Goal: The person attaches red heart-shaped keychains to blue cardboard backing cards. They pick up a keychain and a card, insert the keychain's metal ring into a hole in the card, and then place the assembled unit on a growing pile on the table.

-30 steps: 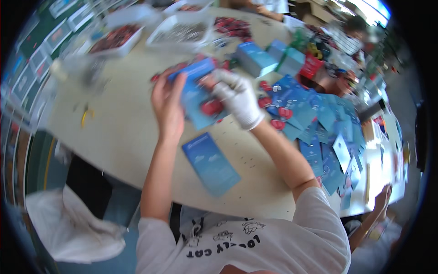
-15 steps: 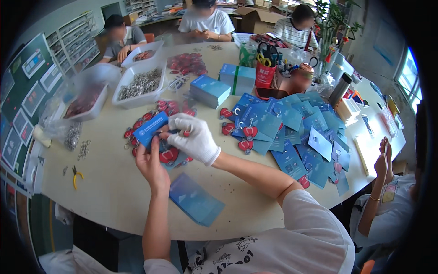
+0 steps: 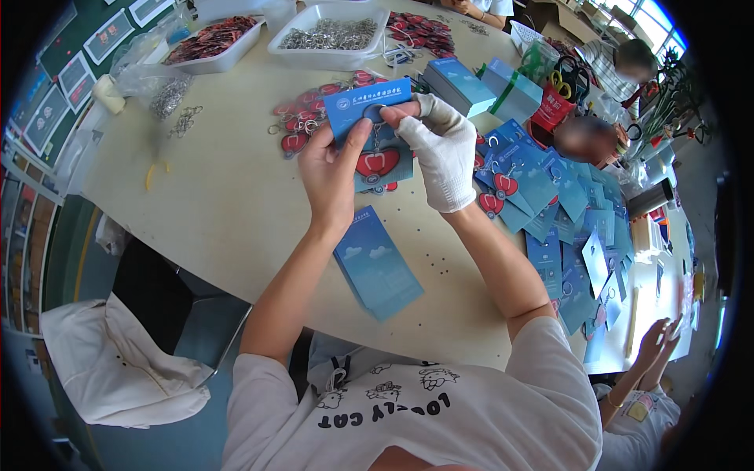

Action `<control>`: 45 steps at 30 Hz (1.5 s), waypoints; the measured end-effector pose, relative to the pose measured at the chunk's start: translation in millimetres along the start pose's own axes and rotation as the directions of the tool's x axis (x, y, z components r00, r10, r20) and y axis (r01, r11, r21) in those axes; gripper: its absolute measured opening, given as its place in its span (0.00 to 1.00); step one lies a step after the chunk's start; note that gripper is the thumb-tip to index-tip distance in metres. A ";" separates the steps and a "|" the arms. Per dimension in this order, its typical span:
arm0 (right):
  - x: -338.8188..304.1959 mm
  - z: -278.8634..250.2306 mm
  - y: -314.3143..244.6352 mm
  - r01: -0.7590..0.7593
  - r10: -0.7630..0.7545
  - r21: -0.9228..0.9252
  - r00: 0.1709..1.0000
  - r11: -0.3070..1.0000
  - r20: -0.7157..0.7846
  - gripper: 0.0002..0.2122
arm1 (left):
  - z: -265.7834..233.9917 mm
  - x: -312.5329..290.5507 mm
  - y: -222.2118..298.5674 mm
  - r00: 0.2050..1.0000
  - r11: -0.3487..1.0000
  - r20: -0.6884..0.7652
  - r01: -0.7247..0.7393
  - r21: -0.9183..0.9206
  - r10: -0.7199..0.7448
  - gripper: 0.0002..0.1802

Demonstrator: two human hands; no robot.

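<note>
My left hand grips a blue printed card by its left edge, with the thumb on its front. A keychain with a red heart-like charm hangs down the card's front from a metal ring. My right hand, in a white glove with bare fingertips, pinches at the ring and the card's right side. Its fingers partly hide the card. Below my hands lies a stack of blue cards. Behind the held card, red keychains lie in a heap.
Blue cards with keychains are piled at right. Farther back are a tub of metal clasps, a tub of red pieces, card stacks and a red scissors holder. Another person's hands are at right; a draped chair stands at left.
The view has tilted down and turned. The held card now faces me more squarely, showing the ring and red charm. My right fingers have moved onto the ring.
</note>
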State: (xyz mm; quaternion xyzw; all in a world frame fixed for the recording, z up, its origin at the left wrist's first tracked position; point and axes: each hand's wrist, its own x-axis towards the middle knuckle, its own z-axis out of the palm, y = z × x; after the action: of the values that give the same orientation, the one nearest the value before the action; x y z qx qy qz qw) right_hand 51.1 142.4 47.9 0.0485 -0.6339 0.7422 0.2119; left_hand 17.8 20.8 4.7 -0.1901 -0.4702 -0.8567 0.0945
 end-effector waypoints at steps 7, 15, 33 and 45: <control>-2.4 5.2 4.3 0.066 -0.056 0.160 0.996 0.985 -0.064 0.09 | 6.7 -6.5 5.7 1.000 0.999 -0.001 -0.014 -0.031 0.014 0.10; -1.9 6.0 12.4 0.421 -0.437 -0.210 0.899 0.883 -0.035 0.11 | 6.1 -7.6 3.6 0.997 0.996 0.023 -0.067 -0.064 0.069 0.09; 3.0 2.1 10.0 0.271 -0.299 -0.369 0.954 0.889 -0.019 0.07 | 8.7 -6.2 2.5 0.991 0.990 -0.002 -0.137 0.033 0.137 0.10; 3.8 -4.9 -23.2 -0.022 0.031 -0.094 0.994 0.995 0.101 0.06 | 0.4 -3.5 7.7 0.988 0.996 0.127 -0.087 0.007 0.086 0.10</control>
State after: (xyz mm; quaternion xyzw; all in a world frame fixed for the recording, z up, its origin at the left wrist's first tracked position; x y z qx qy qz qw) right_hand 57.3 150.5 69.6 0.0681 -0.6782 0.7114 0.1714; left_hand 23.7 16.9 9.4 -0.2638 -0.4720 -0.8349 0.1026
